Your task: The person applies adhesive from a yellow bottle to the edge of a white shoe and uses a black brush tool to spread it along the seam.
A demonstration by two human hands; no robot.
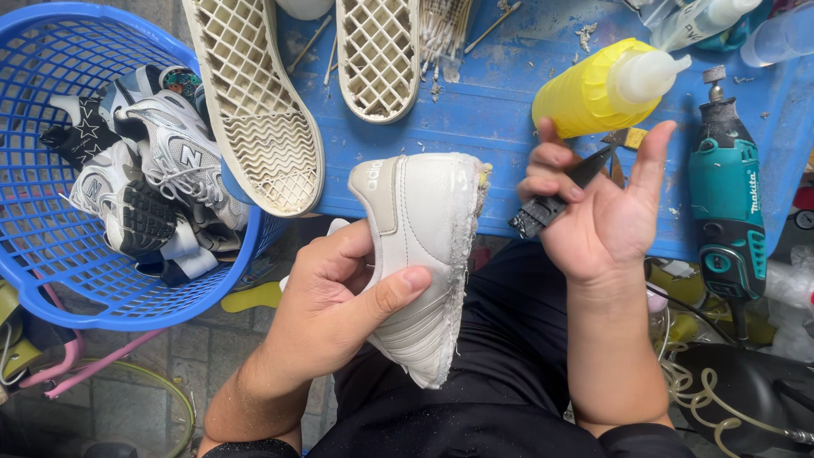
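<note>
Place: shoe-repair workshop, work done on the lap.
Ahead of the hands: blue bench (509,127) with detached soles (254,102), glue bottle (593,89), rotary tool (727,203).
Left of them: basket (51,254) of sneakers (161,161).

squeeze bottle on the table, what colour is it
Yellow squeeze bottle with a white cap, head view.

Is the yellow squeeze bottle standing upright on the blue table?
No, the yellow squeeze bottle lies on its side on the blue table, its white nozzle pointing right, just above the right hand.
</note>
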